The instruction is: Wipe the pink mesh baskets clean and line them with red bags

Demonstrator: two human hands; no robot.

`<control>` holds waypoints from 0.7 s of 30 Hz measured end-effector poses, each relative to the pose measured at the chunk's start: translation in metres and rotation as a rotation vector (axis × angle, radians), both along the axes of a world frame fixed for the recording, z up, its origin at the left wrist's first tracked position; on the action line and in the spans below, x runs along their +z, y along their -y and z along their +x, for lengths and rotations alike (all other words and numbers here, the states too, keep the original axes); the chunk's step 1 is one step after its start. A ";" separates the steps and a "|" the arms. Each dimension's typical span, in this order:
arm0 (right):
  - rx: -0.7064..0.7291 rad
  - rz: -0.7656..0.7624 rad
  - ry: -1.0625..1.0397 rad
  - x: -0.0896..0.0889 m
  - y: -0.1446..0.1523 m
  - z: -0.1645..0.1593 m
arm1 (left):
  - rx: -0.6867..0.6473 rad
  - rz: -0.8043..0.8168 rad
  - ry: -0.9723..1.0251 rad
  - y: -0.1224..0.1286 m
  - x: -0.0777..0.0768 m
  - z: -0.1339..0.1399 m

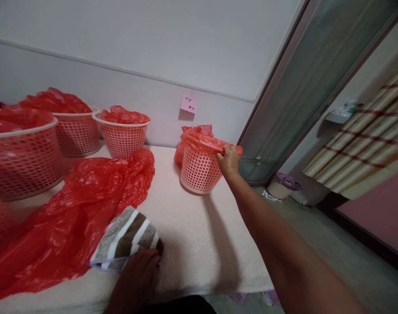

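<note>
The red bag is held at the rim of the perforated basket by closed fingers of the right hand; this basket is placed on the pale cover. The striped cloth is touched by the left hand; whether its fingers are closed cannot be told.

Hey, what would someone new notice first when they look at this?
Likely the glossy red plastic spread across the left, beside several baskets. Next, the lone basket near the centre, below a pink note, with the right hand at its rim. Then the striped cloth, lower left of centre, under the left hand.
</note>
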State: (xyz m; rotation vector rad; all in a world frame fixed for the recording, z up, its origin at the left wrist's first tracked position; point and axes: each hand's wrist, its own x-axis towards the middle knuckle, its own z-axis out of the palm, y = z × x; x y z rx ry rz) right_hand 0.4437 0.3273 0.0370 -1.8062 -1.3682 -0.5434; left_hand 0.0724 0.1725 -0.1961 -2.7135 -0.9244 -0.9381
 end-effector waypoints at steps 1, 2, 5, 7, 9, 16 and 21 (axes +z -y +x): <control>-0.001 -0.001 0.001 -0.002 -0.002 0.002 | -0.002 0.001 -0.004 0.000 0.001 0.000; -0.001 -0.007 0.002 -0.004 -0.003 0.004 | -0.005 0.003 -0.006 0.000 0.001 0.000; 0.001 -0.047 0.004 -0.015 -0.007 0.007 | -0.009 0.014 0.008 0.001 0.004 -0.001; -0.006 -0.068 0.000 -0.020 -0.011 0.009 | -0.012 0.020 0.013 0.001 0.005 -0.001; -0.018 -0.079 -0.008 -0.021 -0.016 0.010 | -0.011 0.020 0.006 0.000 0.005 -0.002; -0.035 -0.106 -0.037 -0.016 -0.038 0.013 | -0.006 0.014 -0.026 0.000 0.003 -0.002; 0.009 -0.128 -0.031 -0.017 -0.047 0.021 | 0.015 0.012 -0.041 0.000 0.002 -0.003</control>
